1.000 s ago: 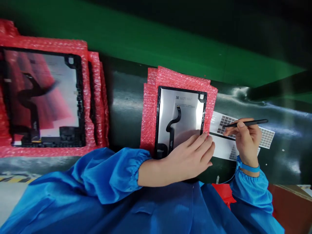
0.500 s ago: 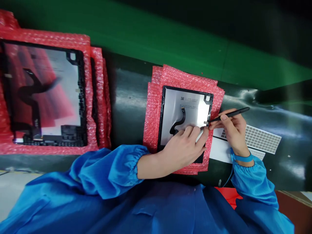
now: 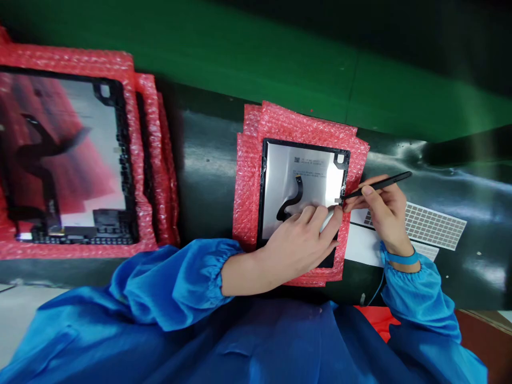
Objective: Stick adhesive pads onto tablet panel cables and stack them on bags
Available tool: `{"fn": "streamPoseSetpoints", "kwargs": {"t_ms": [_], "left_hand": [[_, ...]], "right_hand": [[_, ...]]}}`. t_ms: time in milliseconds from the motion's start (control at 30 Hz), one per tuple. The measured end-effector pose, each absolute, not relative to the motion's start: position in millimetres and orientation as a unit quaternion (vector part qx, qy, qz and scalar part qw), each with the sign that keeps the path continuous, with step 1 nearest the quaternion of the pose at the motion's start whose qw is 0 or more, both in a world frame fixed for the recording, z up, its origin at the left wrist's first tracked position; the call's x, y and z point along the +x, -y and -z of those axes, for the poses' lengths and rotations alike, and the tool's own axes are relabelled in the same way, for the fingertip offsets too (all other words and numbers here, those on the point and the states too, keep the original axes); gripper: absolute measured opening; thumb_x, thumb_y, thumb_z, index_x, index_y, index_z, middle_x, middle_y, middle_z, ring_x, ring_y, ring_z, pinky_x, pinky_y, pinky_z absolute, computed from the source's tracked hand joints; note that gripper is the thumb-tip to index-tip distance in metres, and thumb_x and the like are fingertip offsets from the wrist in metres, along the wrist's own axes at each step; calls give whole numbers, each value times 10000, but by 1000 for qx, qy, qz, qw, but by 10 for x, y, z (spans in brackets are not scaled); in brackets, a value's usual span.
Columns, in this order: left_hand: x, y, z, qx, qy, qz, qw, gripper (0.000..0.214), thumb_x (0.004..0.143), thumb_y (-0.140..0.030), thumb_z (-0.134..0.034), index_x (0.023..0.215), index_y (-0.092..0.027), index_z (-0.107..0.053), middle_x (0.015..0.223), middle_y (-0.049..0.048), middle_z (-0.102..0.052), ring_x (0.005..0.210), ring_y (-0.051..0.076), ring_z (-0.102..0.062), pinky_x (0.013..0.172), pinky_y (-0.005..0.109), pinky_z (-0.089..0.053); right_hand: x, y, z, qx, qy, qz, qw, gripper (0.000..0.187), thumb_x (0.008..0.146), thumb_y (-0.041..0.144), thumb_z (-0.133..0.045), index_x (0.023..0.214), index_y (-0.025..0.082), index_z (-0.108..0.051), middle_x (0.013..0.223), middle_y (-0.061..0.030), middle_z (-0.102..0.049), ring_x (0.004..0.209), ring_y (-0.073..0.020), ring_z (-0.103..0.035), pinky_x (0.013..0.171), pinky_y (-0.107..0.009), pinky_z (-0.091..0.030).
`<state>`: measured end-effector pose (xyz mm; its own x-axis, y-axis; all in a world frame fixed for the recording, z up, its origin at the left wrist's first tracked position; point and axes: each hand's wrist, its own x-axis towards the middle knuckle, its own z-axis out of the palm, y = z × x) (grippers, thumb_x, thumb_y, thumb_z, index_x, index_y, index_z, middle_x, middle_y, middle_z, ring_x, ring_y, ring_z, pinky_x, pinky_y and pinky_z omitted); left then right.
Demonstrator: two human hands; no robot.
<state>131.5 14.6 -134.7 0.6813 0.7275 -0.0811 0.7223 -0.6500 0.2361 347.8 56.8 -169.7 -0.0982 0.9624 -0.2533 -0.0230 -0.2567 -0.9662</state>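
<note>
My left hand [image 3: 300, 240] lies across a tablet screen panel [image 3: 280, 160] with a silver back and black frame. Its fingers are bent and apart, and the index fingertip touches the panel's right edge. A black ribbon cable [image 3: 294, 200] curls over the silver back, partly hidden by this hand. My right hand [image 3: 384, 210] is closed on black tweezers [image 3: 388, 181], held like a pen. Their tip points left, at the panel's right edge by a small grey tab [image 3: 338, 200]. Red bubble wrap [image 3: 246, 186] lies under the panel.
On the left, a larger-looking panel [image 3: 96, 176] with a dark ribbon cable rests on stacked red bubble wrap [image 3: 80, 58]. White sheets with small grey squares [image 3: 436, 224] lie beside my right hand on the dark table [image 3: 208, 160]. A blue wrist strap [image 3: 402, 258] circles my right wrist.
The view has shifted slightly, so the left panel sits further left. Both hands and the tweezers stay almost in place at the panel's right edge.
</note>
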Motion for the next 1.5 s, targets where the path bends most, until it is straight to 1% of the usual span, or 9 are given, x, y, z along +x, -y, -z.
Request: {"fn": "streamPoseSetpoints", "kwargs": {"t_ms": [200, 500, 667, 800, 967, 1033, 1133, 1233, 1500], "left_hand": [[1331, -186, 1311, 904, -403, 29, 139, 738, 1089, -465, -555, 1608, 45, -430, 1154, 183, -672, 1090, 300, -692, 837, 363, -639], [1392, -226, 1282, 903, -407, 82, 114, 672, 1108, -483, -498, 1605, -31, -476, 1217, 211, -683, 1013, 319, -723, 753, 394, -632], [1425, -290, 1243, 899, -410, 114, 109, 603, 1119, -450, -481, 1595, -80, -493, 1243, 196, -681, 987, 324, -733, 676, 387, -613], [1439, -287, 1194, 893, -423, 105, 111, 627, 1110, -492, -504, 1555, -50, -520, 1215, 202, -693, 963, 311, -727, 644, 363, -587], [1563, 44, 1220, 935, -332, -46, 116, 530, 1109, -451, -503, 1429, -48, -630, 1137, 178, -732, 1039, 301, -698, 856, 406, -586], [1689, 218, 1291, 952, -262, -76, 137, 552, 1099, -477, -519, 1423, -49, -644, 1327, 207, -711, 1214, 324, -664, 1017, 437, -542], [1910, 395, 1446, 965, -212, -68, 137, 705, 1051, -575, -580, 1528, -56, -585, 1659, 228, -499, 1502, 400, -485, 1207, 516, -399], [2060, 442, 1583, 968, -217, -31, 121, 833, 1033, -659, -558, 1578, -29, -535, 1709, 267, -412, 1531, 442, -453, 1195, 549, -385], [2073, 408, 1629, 970, -216, 1, 109, 819, 1027, -659, -564, 1557, -33, -560, 1700, 279, -419, 1509, 432, -477, 1161, 527, -404]], "right_hand": [[3467, -567, 1697, -522, 441, -594, 424, 240, 982, 458, -783, 1033, 266, -647, 733, 30, -775, 641, -196, -809, 659, -329, -716], [3439, -573, 1716, -526, 441, -581, 437, 264, 951, 487, -803, 994, 264, -666, 718, 30, -766, 608, -193, -795, 619, -317, -701], [3577, -534, 1577, -533, 457, -492, 515, 191, 976, 453, -779, 997, 282, -696, 683, 31, -752, 638, -220, -809, 596, -334, -694], [3845, -303, 1375, -578, 468, -422, 519, 178, 986, 406, -777, 1068, 258, -722, 709, 21, -767, 620, -222, -804, 584, -344, -689], [4235, 278, 1412, -645, 471, -387, 462, 165, 967, 380, -813, 1026, 234, -767, 716, -5, -788, 625, -216, -799, 622, -347, -694], [4374, 498, 1521, -666, 468, -390, 431, 169, 971, 382, -810, 1034, 231, -770, 736, -16, -802, 630, -216, -799, 627, -349, -692], [4521, 698, 1705, -685, 457, -387, 415, 189, 980, 403, -796, 1053, 234, -755, 762, -24, -814, 653, -220, -809, 641, -350, -691], [4570, 727, 1826, -688, 445, -375, 433, 225, 992, 447, -768, 1059, 235, -731, 783, -29, -819, 658, -222, -809, 635, -358, -691], [4540, 655, 1831, -688, 434, -387, 435, 291, 976, 487, -769, 1057, 213, -710, 753, -26, -801, 647, -222, -803, 593, -344, -686]]}}
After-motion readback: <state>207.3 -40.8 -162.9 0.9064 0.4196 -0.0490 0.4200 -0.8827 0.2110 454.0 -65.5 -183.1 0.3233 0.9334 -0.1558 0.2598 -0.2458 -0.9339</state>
